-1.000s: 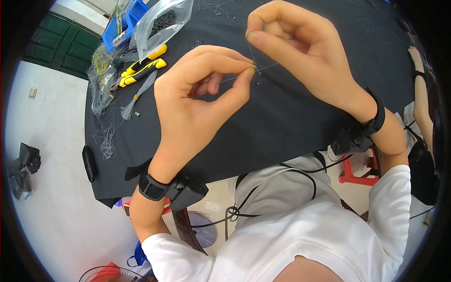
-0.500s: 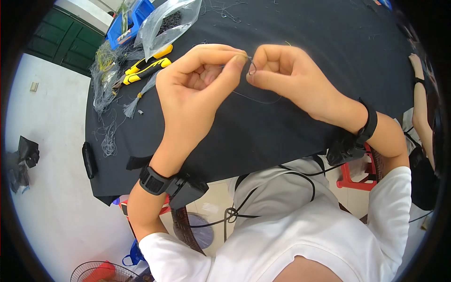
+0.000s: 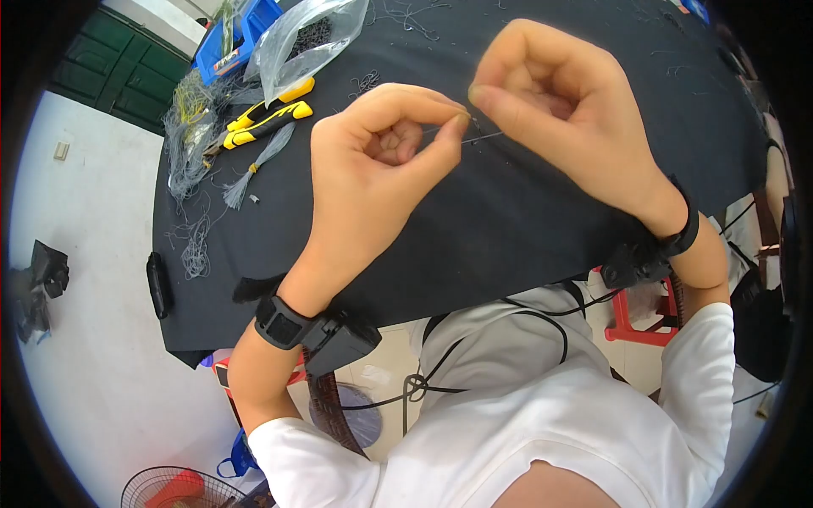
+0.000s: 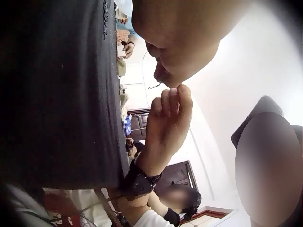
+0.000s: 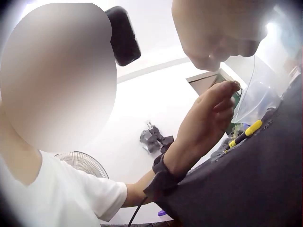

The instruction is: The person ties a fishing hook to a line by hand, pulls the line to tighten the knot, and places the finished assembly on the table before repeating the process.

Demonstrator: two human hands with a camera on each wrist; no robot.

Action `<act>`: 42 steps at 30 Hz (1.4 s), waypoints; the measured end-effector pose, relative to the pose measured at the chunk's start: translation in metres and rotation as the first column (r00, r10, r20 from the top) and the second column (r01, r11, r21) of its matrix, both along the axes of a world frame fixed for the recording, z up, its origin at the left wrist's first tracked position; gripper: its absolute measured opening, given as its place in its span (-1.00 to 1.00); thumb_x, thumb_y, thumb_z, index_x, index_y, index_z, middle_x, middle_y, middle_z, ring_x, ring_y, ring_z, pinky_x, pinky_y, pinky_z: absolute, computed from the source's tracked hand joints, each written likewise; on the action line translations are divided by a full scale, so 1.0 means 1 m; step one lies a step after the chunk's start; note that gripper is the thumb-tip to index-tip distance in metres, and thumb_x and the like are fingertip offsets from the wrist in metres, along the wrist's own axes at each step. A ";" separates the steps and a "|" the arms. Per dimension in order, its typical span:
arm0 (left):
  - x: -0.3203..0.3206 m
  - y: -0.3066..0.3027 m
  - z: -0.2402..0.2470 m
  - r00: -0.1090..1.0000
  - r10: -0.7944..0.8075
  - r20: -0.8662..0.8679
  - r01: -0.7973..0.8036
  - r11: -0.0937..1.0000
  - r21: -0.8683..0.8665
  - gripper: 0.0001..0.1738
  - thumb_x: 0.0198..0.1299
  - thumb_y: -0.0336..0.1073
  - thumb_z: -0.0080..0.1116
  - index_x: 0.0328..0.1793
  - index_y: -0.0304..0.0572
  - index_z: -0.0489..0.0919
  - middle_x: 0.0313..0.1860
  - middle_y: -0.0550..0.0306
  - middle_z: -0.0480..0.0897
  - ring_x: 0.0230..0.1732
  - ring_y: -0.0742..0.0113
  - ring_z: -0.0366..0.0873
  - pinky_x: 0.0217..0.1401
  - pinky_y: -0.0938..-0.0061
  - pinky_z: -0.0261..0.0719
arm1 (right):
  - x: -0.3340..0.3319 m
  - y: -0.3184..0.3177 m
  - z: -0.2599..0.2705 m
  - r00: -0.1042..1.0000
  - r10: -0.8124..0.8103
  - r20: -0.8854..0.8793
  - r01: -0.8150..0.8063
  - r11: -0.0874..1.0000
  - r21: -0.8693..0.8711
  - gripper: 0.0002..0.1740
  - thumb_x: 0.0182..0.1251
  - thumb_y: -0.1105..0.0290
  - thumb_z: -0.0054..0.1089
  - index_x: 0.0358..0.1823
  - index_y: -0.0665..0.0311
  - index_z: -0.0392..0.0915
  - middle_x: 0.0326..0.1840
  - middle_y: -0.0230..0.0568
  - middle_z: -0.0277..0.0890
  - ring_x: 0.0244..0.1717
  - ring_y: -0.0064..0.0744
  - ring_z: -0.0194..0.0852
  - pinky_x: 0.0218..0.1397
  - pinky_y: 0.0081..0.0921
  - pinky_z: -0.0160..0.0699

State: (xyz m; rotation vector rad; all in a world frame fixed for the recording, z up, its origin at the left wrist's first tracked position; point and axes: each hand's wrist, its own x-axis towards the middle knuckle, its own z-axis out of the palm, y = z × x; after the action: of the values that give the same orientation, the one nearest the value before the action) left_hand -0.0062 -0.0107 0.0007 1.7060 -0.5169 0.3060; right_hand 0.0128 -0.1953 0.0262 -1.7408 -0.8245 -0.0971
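Over the black-covered table, my left hand (image 3: 360, 178) pinches a small dark fish hook between thumb and forefinger. The thin hook (image 4: 155, 86) sticks out past those fingertips in the left wrist view. Fine fishing line (image 3: 489, 135) runs from the left fingertips toward my right hand (image 3: 572, 106), which is raised a little higher and to the right. Its thumb and forefinger are pinched together at the line, the other fingers curled in. A strand also curves down below the right fingertips in the right wrist view. The fingers hide most of the hook.
Yellow-and-black pliers (image 3: 269, 125) lie at the table's left, beside a tied bundle of grey line (image 3: 264, 161) and tangled line (image 3: 196, 245). Behind them are a clear bag (image 3: 343, 34) of dark hooks and a blue bin (image 3: 210, 63). Another person's arm (image 3: 775, 173) shows far right.
Half a second ago the right fingertips were close to the left ones, at the hook. Since then the right hand has moved up and right; the left hand has shifted slightly right.
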 end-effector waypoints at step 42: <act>0.000 0.005 0.003 0.991 -0.071 0.115 0.053 0.986 0.156 -0.88 0.10 -0.64 0.15 -0.22 -0.45 0.59 -0.19 0.03 0.62 -0.18 0.45 0.55 -0.12 0.68 0.48 | 0.011 -0.005 0.007 0.991 0.053 -0.124 -0.047 0.998 0.050 -0.95 0.32 0.55 0.04 -0.27 0.34 0.37 -0.60 -0.60 0.19 -0.61 -0.85 -0.03 -0.57 -0.82 -0.07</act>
State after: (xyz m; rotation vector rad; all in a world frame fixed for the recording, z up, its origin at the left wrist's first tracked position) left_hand -0.0061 -0.0057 0.0033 1.8230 -0.6964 0.3330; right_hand 0.0236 -0.2001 0.0328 -1.6634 -0.7677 0.0261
